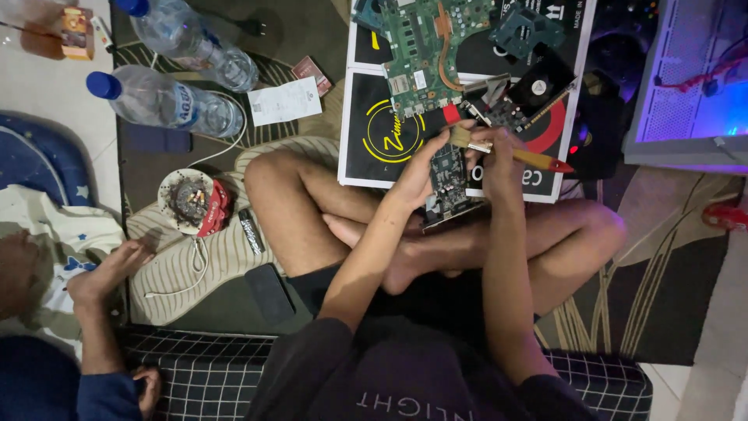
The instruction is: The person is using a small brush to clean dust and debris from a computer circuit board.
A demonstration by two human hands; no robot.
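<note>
Seated cross-legged on the floor, a person grips a dark circuit card (449,178) in the left hand (421,168) while the right hand (492,152) clasps a brush (514,153) over it.

A dark green circuit card (449,181), small and rectangular with a metal bracket along its lower end, is held tilted above the person's crossed legs, just off the near edge of the black printed mat on the floor. A brush (510,153) with a pale wooden handle, red tip and metal ferrule lies across the card's upper end, bristles touching it.
</note>
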